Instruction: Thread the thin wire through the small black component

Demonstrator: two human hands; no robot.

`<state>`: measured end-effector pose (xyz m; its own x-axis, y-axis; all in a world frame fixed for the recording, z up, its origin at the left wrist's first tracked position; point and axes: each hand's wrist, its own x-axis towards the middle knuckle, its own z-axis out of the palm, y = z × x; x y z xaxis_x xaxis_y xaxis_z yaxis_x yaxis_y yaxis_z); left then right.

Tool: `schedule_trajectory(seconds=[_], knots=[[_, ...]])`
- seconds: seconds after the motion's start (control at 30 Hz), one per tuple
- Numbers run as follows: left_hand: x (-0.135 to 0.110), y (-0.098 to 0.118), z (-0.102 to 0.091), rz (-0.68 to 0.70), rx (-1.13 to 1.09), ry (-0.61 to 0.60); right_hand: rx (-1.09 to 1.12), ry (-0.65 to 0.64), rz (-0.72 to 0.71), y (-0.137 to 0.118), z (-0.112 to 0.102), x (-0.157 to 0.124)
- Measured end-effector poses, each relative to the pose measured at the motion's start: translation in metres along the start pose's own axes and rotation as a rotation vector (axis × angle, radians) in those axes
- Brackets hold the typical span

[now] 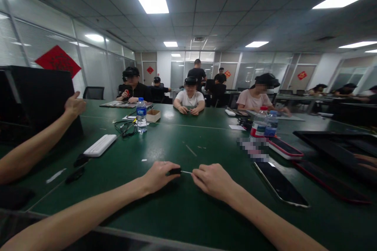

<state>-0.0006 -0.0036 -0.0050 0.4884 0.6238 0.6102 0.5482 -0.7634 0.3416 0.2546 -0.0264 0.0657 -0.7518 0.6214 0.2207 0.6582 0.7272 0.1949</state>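
My left hand (161, 176) is closed in a pinch on a small black object (175, 171), low over the green table (141, 208). A thin pale strip or rod (186, 172) runs from that object across to my right hand (210, 180). The fingers of my right hand are closed on the strip's other end. The fingers hide most of the black object, and I cannot make out its kind. To the right of my right hand lies a phone (281, 184) with a dark screen.
Another person's hand (75, 106) reaches in at left beside a black box (38, 98). A white device (100, 146), cables (126, 127) and a water bottle (141, 115) stand left. Bottles (259, 123), a pink-edged phone (285, 148) and black tray (332, 145) are right. People sit opposite.
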Motion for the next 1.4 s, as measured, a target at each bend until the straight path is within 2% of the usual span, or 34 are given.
schedule_trajectory(seconds=[0.17, 0.47, 0.73, 1.0, 1.13, 1.23, 1.4], knots=[[0.000, 0.000, -0.003, 0.024, 0.006, -0.042, 0.080, -0.022, 0.019, -0.003, 0.000, -0.001], [0.004, 0.017, -0.010, -0.162, -0.167, -0.012, 0.296, 0.082, -0.023, 0.009, 0.015, 0.001], [0.006, 0.021, -0.016, -0.149, -0.241, -0.019, 0.497, 0.120, -0.077, 0.021, 0.022, 0.002], [0.011, 0.024, -0.019, -0.135, -0.293, -0.076, 0.446, 0.153, -0.138, 0.024, 0.021, 0.003], [0.013, 0.024, -0.019, -0.106, -0.325, -0.082, 0.423, 0.125, -0.151, 0.021, 0.018, 0.002], [0.014, 0.021, -0.017, -0.171, -0.359, -0.099, 0.408, 0.120, -0.152, 0.021, 0.017, 0.003], [0.013, 0.012, -0.009, -0.362, -0.560, -0.117, 0.404, 0.102, -0.133, 0.021, 0.015, 0.003]])
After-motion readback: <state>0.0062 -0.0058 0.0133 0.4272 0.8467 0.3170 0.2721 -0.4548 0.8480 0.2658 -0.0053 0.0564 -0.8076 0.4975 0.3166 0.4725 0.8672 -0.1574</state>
